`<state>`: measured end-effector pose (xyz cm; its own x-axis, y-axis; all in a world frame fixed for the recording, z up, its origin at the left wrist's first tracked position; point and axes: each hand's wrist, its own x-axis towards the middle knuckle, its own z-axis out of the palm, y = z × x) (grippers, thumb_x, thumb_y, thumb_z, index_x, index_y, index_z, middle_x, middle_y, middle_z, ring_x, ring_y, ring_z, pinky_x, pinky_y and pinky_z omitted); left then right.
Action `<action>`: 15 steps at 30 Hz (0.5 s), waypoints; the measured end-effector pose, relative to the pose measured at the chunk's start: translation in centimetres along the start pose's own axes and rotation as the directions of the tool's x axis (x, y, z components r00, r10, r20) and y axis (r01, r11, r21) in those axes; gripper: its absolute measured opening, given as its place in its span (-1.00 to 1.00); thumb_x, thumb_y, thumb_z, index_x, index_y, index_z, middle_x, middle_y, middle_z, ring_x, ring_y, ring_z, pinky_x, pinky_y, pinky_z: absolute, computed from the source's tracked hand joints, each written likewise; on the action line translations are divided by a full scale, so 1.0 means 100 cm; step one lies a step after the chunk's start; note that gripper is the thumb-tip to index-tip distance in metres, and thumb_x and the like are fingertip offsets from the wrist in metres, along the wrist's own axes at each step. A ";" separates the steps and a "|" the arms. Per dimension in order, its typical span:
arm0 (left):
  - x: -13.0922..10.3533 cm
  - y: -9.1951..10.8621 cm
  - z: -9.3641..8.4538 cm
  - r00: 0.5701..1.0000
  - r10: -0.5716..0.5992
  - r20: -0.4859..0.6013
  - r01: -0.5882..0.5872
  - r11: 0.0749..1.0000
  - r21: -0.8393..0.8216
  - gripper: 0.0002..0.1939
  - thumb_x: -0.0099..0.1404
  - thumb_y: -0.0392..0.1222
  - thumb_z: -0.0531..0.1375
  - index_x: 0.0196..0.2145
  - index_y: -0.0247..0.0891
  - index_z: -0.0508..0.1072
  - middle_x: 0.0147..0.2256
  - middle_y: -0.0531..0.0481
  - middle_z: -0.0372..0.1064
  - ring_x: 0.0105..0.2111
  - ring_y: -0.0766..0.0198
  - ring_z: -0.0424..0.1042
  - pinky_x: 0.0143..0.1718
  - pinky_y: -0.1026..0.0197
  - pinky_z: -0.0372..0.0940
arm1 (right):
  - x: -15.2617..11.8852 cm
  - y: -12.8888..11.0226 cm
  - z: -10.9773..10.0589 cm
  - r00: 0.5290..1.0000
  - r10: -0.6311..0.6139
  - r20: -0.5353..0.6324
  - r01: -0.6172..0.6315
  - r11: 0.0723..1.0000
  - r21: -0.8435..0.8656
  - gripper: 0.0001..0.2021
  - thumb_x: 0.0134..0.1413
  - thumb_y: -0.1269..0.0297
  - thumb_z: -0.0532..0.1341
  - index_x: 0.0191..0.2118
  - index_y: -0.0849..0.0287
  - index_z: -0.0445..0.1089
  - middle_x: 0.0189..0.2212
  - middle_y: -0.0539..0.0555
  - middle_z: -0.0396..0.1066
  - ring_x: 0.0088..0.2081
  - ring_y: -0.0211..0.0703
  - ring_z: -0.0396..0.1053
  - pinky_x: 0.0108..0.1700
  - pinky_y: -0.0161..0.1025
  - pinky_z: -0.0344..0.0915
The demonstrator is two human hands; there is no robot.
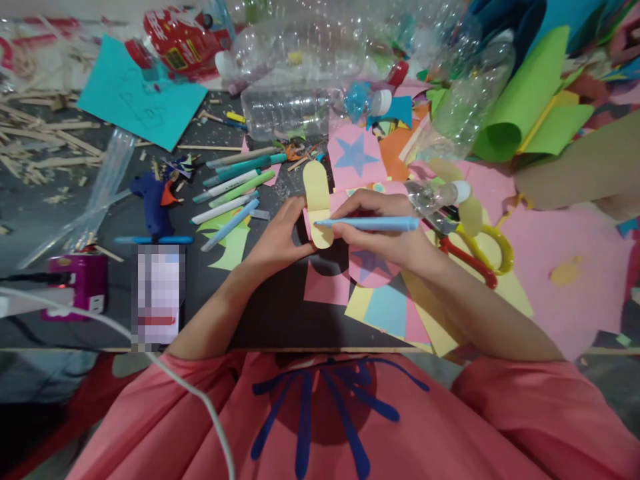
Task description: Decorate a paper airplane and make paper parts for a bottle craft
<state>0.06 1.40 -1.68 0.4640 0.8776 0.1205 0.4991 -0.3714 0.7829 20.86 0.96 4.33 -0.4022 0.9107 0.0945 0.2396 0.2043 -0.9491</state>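
A light blue marker (383, 224) is pinched in my right hand (373, 220), its tip touching the lower half of a folded pale yellow paper strip (317, 190) with rounded ends. My left hand (280, 233) grips the strip's left side, thumb below and fingers above, together with some pink paper behind it. Under and beside my right hand lie pink paper pieces with blue stars (356, 155). Several capped markers (233, 183) lie in a row left of the strip. A pink paper square (327, 283) sits just below my hands.
Yellow-and-red-handled scissors (483, 250) lie right of my right forearm. Clear plastic bottles (290, 110) line the back. At left are a blue glue gun (153, 200), a phone (159, 293), a purple power adapter (80, 287) and wooden sticks (50, 130). A white cable (165, 367) crosses the front left.
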 end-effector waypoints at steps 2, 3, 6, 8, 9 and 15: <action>0.000 0.002 -0.001 1.000 -0.002 0.007 0.002 1.000 -0.007 -0.43 0.22 0.09 0.28 0.09 -0.22 0.29 0.04 -0.18 0.37 0.08 -0.03 0.37 0.11 -0.03 0.29 | 0.000 -0.001 0.000 0.999 -0.040 0.005 0.040 0.999 0.004 -0.82 0.13 0.21 0.30 -0.42 0.17 0.41 -0.51 -0.04 0.38 -0.51 -0.31 0.26 -0.45 -0.30 0.19; 0.000 0.002 -0.002 1.000 -0.004 0.010 0.004 1.000 -0.013 -0.42 0.22 0.11 0.28 0.09 -0.22 0.29 0.04 -0.18 0.36 0.08 -0.03 0.37 0.11 -0.03 0.29 | 0.000 -0.001 0.000 0.998 -0.057 0.005 0.057 0.998 0.009 -0.83 0.12 0.23 0.29 -0.42 0.17 0.41 -0.51 -0.04 0.37 -0.52 -0.32 0.25 -0.45 -0.31 0.18; -0.002 0.002 -0.005 0.999 0.018 0.032 -0.016 0.998 -0.059 -0.35 0.22 0.21 0.25 0.12 -0.21 0.27 0.07 -0.21 0.33 0.11 -0.07 0.34 0.14 -0.05 0.28 | 0.000 0.001 0.000 0.997 -0.070 0.012 0.070 0.997 0.013 -0.86 0.12 0.26 0.29 -0.41 0.17 0.42 -0.52 -0.05 0.37 -0.52 -0.32 0.25 -0.45 -0.31 0.18; -0.002 0.000 -0.006 0.998 0.040 0.052 -0.034 0.993 -0.111 -0.34 0.26 0.29 0.17 0.15 -0.17 0.26 0.09 -0.22 0.32 0.13 -0.08 0.32 0.16 -0.07 0.26 | 0.000 0.002 0.000 0.998 -0.062 0.014 0.062 0.998 -0.002 -0.87 0.12 0.26 0.29 -0.41 0.16 0.43 -0.51 -0.04 0.38 -0.51 -0.29 0.27 -0.44 -0.29 0.19; -0.003 -0.002 -0.007 0.997 0.048 0.056 -0.040 0.990 -0.135 -0.34 0.28 0.32 0.12 0.16 -0.16 0.26 0.09 -0.21 0.32 0.13 -0.08 0.32 0.16 -0.08 0.26 | 0.000 0.002 0.000 0.998 -0.063 0.012 0.063 0.998 -0.012 -0.87 0.13 0.26 0.29 -0.41 0.15 0.43 -0.51 -0.03 0.39 -0.51 -0.28 0.28 -0.44 -0.28 0.19; -0.003 -0.002 -0.005 0.999 0.012 0.034 -0.006 0.987 -0.159 -0.37 0.33 0.30 0.07 0.16 -0.18 0.27 0.13 -0.21 0.33 0.13 -0.08 0.33 0.19 -0.07 0.23 | 0.000 0.003 0.000 0.997 -0.070 0.028 0.072 0.996 -0.044 -0.81 0.16 0.17 0.28 -0.40 0.16 0.44 -0.49 -0.01 0.41 -0.48 -0.28 0.30 -0.44 -0.29 0.19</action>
<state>-0.58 1.42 -1.57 0.4945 0.8623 0.1088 0.3736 -0.3239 0.8692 20.93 1.07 4.04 -0.4430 0.8835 0.1525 0.2491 0.2847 -0.9257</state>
